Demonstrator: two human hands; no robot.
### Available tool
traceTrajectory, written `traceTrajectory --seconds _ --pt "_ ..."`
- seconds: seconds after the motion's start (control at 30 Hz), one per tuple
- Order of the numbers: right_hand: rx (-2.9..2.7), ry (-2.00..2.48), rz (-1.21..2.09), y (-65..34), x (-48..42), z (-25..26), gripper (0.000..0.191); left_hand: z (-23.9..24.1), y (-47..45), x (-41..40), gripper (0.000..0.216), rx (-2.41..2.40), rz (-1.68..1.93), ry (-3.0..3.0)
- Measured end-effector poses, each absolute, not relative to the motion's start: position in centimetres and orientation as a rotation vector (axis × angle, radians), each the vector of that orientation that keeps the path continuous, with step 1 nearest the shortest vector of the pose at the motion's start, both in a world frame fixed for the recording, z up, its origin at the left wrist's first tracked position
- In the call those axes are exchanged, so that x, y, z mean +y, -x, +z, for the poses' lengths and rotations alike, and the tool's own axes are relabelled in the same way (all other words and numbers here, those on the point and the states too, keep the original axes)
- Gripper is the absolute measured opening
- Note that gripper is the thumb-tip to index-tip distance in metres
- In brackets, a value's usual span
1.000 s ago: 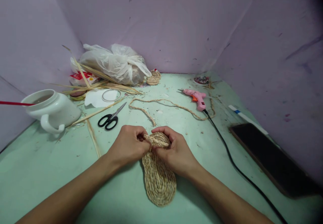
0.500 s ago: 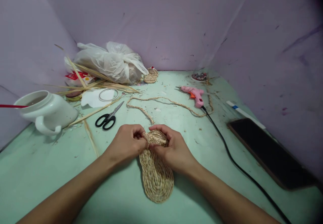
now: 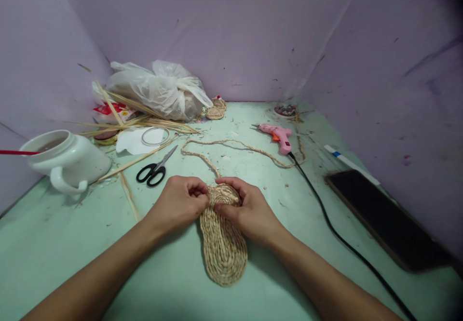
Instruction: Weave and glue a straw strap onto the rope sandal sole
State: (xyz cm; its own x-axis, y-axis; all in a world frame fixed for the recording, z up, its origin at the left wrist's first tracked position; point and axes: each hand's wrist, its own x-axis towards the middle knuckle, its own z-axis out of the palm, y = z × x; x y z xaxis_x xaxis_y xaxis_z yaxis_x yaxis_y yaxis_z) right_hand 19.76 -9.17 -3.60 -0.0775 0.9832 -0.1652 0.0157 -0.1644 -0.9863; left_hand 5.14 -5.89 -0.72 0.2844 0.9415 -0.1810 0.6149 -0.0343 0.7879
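You are working at a pale green table (image 3: 282, 273) boxed in by lilac walls: a back wall (image 3: 231, 32) along the far edge, a left wall (image 3: 36, 70) and a right wall (image 3: 390, 99), both with dark scuffs or lines. Scraps of fibre litter the surface, mostly toward the far edge.

The braided straw sole (image 3: 224, 251) lies lengthwise toward the near edge, its rounded end facing you. Your left hand (image 3: 181, 200) has its fingers drawn into a narrow pinch at the sole's upper left side; exactly which strand they grip is hidden. Your right hand (image 3: 249, 210) holds the upper right side, thumb on top.

Beyond your hands, a thin braided cord (image 3: 249, 145) loops toward the right edge, passing near a pink glue gun (image 3: 280, 135), whose black cable (image 3: 325, 210) runs down to the near right corner. A smartphone (image 3: 383, 220) lies along the right edge.

Black-handled scissors (image 3: 156, 169) rest left of centre. A white mug (image 3: 87, 154) stands by the left edge. Toward the far left corner, a knotted plastic bag (image 3: 162, 89) sits behind dry straw strips (image 3: 159, 122).
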Motion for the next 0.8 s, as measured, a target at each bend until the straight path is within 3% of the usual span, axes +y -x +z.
traceTrajectory --seconds 0.37,0.63,0.73,0.8 --pt "-1.212 1.266 1.414 -19.5 -9.3 -3.7 0.036 -0.7 -5.1 -6.0 0.012 1.406 0.376 -1.863" --pt "-1.229 1.150 1.451 -20.3 -9.5 -2.4 0.029 -0.3 -5.5 -7.5 0.008 1.469 0.550 -2.085" --pt "-1.378 1.176 1.224 -20.8 -10.1 -1.5 0.036 1.2 -5.1 -8.1 0.009 1.379 0.676 -2.126" --pt "-1.499 1.087 0.956 -20.9 -10.6 -1.1 0.052 2.3 -4.7 -8.5 0.010 1.354 0.844 -2.301"
